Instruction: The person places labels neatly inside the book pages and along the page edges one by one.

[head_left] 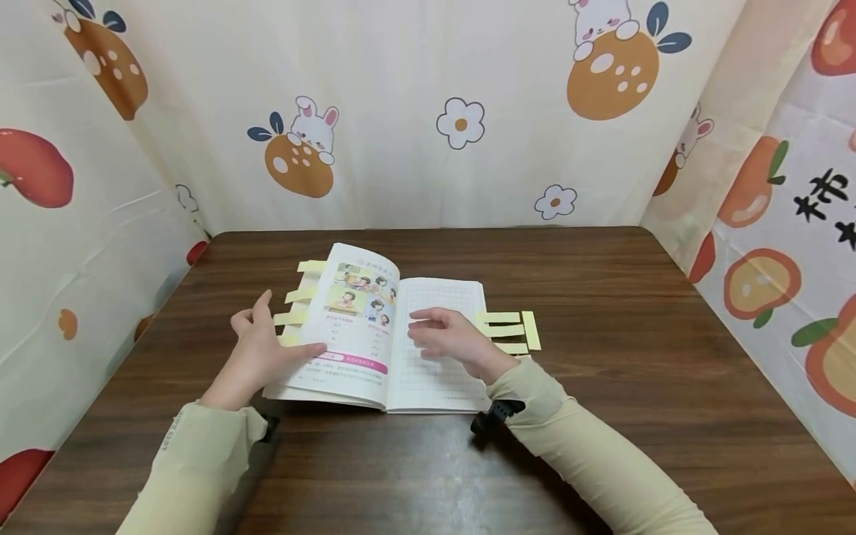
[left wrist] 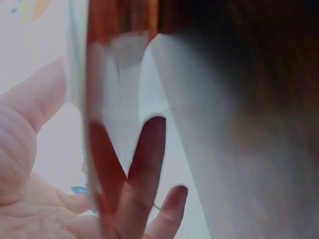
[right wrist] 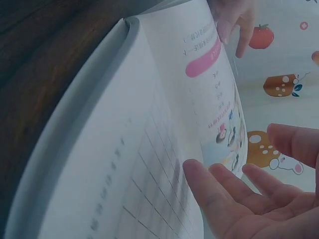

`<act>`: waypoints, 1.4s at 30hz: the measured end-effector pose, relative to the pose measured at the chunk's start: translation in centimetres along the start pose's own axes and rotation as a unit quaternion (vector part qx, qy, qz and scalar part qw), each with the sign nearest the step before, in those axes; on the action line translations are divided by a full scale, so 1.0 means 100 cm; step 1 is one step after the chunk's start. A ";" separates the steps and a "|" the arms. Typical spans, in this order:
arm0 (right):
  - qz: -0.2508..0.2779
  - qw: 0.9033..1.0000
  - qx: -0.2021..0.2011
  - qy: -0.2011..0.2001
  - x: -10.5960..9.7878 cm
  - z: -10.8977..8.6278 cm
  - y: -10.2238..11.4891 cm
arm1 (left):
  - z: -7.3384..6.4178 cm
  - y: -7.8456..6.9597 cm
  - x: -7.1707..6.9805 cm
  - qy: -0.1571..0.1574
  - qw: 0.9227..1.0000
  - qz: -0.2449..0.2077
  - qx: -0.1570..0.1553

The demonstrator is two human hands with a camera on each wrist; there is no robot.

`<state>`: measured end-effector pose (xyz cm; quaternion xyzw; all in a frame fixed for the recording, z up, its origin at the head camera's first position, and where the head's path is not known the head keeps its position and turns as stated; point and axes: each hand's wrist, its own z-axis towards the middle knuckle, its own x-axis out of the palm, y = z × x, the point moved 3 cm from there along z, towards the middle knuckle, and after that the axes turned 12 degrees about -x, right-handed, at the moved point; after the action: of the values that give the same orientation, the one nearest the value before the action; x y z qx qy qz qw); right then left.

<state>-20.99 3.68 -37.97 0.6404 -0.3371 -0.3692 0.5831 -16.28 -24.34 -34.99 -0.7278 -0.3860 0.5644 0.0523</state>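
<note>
A book (head_left: 438, 386) lies spread on the table, its left page printed with coloured pictures and its right page ruled in a grid. At the left side, my left hand (head_left: 261, 345) holds the left leaf, the thumb laid over the printed face and other fingers (left wrist: 149, 159) behind it in the left wrist view. My right hand (head_left: 455, 342) hovers over the grid page with relaxed fingers and holds nothing. Pale yellow sticky tabs (head_left: 294, 296) stick out from the left edge. More yellow tabs (head_left: 504, 331) project past the right edge.
The brown wooden table (head_left: 602, 297) extends around the book. Behind it hangs a cream curtain (head_left: 401, 163) with fruit and rabbit prints, and similar cloth (head_left: 769, 186) closes in the sides. Each wrist wears a black band (head_left: 495, 417).
</note>
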 end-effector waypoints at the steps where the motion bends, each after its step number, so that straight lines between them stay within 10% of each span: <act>1: 0.001 1.000 0.001 -0.001 0.001 -0.001 -0.001 | -0.001 0.000 -0.002 0.002 1.000 -0.008 0.002; 11: 0.005 1.000 0.011 0.001 0.007 -0.003 -0.005 | -0.009 -0.001 -0.008 -0.003 0.995 -0.099 0.001; 28: 0.027 1.000 0.005 -0.002 0.007 -0.004 -0.001 | -0.023 -0.020 0.000 0.052 0.962 -0.263 0.044; 42: 0.043 0.999 0.010 -0.016 0.006 0.000 0.004 | -0.029 -0.039 0.020 0.124 0.902 -0.404 0.093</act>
<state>-20.69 3.15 -37.56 0.6252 -0.3772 -0.3504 0.5865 -15.64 -19.36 -33.57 -0.5653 -0.5833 0.4335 0.3903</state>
